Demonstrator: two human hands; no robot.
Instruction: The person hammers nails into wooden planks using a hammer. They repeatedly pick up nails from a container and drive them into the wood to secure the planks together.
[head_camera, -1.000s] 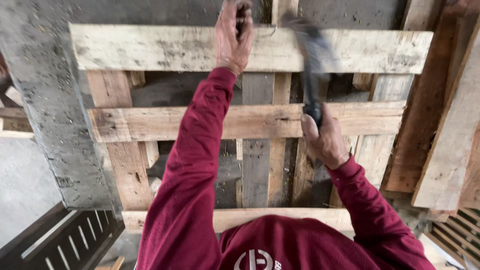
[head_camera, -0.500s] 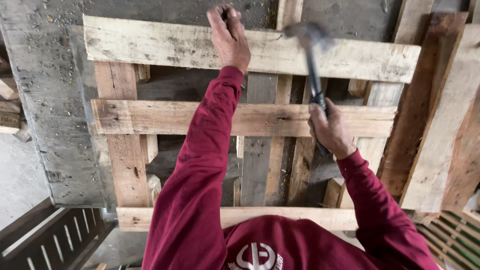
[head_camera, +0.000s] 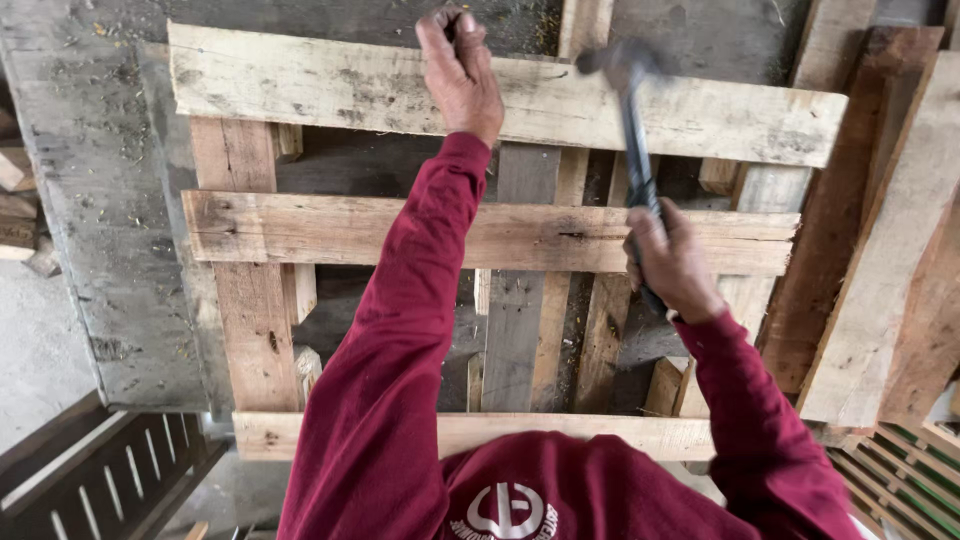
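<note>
left hand (head_camera: 460, 75): fingers pinched closed at the top slat (head_camera: 300, 85); what they hold is hidden
right hand (head_camera: 675, 265): clenched on hammer (head_camera: 630, 110), head blurred, just right of left hand

Black hammer (head_camera: 632, 130) raised, head blurred over the pallet's pale top board (head_camera: 320, 85).

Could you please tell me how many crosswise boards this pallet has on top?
3: the far board under both hands, the middle board, and the near board by the person's chest.
</note>
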